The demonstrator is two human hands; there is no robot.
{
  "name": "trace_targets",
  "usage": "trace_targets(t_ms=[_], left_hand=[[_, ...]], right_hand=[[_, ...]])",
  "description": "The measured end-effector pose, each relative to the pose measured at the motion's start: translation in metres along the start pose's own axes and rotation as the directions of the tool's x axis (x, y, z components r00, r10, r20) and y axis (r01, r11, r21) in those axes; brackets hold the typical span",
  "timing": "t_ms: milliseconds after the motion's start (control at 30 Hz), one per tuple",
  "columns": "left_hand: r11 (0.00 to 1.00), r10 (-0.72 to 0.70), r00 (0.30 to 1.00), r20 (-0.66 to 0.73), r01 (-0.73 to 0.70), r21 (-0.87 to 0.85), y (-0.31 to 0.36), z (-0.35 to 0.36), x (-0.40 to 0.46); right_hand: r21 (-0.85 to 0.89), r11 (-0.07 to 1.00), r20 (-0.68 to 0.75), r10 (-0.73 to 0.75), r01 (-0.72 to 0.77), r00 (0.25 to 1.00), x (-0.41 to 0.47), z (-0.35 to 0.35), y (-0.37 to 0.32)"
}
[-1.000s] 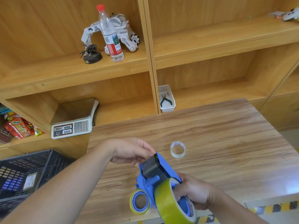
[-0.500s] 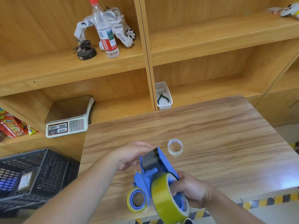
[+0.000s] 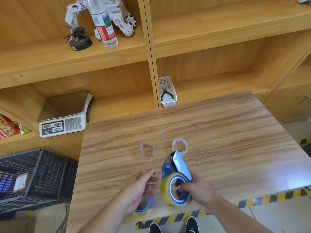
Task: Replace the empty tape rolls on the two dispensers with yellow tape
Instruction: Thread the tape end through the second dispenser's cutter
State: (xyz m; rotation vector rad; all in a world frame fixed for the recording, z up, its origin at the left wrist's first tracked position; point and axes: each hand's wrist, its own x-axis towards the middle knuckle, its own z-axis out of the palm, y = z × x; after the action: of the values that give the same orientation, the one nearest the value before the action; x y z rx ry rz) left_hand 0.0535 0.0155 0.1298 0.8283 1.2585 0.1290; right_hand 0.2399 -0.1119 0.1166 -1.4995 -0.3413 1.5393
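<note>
My right hand [image 3: 197, 189] grips a blue tape dispenser [image 3: 179, 165] just above the table's near edge, nose pointing away from me. A yellow tape roll [image 3: 165, 190] sits on its blue hub. My left hand [image 3: 140, 185] curls over a second blue dispenser with a yellow roll [image 3: 143, 209], which lies at the table's near edge and is mostly hidden under the palm. Two empty clear rolls stand on the wooden table [image 3: 227, 140]: one with red print [image 3: 146, 151] and a plain one [image 3: 179, 145] just beyond the held dispenser's nose.
Beyond the table stand wooden shelves holding a weighing scale [image 3: 62, 125], a white basket with pliers [image 3: 167, 93], a water bottle [image 3: 105, 26] and a toy robot. A black crate [image 3: 33, 179] sits on the floor at the left. My shoes [image 3: 174, 226] are on hazard-striped floor below.
My left hand left the dispenser's nose and came back onto the second dispenser. The red-printed empty roll now stands uncovered on the table. My right hand turned the dispenser flatter.
</note>
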Motion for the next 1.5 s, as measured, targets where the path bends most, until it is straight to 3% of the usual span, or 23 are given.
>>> trace_targets(t_ms=[100, 367, 633, 1133, 1500], left_hand=[[0.998, -0.011, 0.999, 0.053, 0.014, -0.057, -0.027, 0.015, -0.002], [0.996, -0.063, 0.997, 0.038, 0.065, -0.061, -0.077, 0.031, 0.023], [0.988, -0.150, 0.988, -0.049, 0.147, -0.053, -0.119, 0.026, 0.059], [0.977, -0.189, 0.968, -0.166, 0.202, 0.064, -0.135, 0.042, 0.096], [0.961, -0.070, 0.960, -0.272, 0.138, 0.240, -0.138, 0.052, 0.101]], right_hand=[[-0.013, 0.999, -0.072, 0.047, -0.048, 0.996, 0.011, -0.006, 0.016], [-0.189, 0.962, -0.159, 0.166, -0.195, 0.973, 0.035, -0.016, 0.060], [-0.475, 0.829, -0.190, 0.232, -0.296, 0.954, 0.060, -0.022, 0.085], [-0.678, 0.699, -0.236, 0.088, -0.229, 0.968, 0.091, -0.022, 0.108], [-0.722, 0.656, -0.289, 0.007, -0.222, 0.957, 0.100, -0.022, 0.121]])
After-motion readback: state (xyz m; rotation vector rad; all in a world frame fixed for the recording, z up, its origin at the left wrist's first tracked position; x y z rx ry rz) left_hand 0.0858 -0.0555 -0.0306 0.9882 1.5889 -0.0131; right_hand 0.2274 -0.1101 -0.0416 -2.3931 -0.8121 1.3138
